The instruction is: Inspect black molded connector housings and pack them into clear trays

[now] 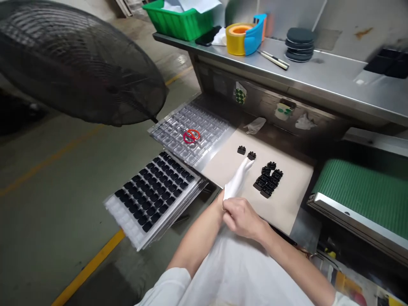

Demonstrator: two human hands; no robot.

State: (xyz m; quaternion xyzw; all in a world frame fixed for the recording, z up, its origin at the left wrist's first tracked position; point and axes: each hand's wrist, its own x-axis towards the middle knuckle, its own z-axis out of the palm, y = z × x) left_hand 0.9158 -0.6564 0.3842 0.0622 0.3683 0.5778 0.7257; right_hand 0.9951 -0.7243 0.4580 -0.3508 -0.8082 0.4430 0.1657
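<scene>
My left hand (239, 176) wears a white glove and stretches forward over the beige sheet, fingers extended and close together, holding nothing that I can see. My bare right hand (242, 216) is closed on the cuff of the white glove (231, 190) at my left wrist. Just beyond the gloved fingertips is a small black part (251, 155), with another black part (241, 150) to its left. A cluster of several similar black parts (267, 182) lies to the right of the glove.
A stack of trays (127, 225) with black parts stands left. A clear plastic tray (178, 127) holds red rings. Right is a green conveyor belt (366, 195). A large fan (95, 63) fills the upper left. The shelf (334, 72) carries a tape dispenser (253, 40) and green bin (181, 23).
</scene>
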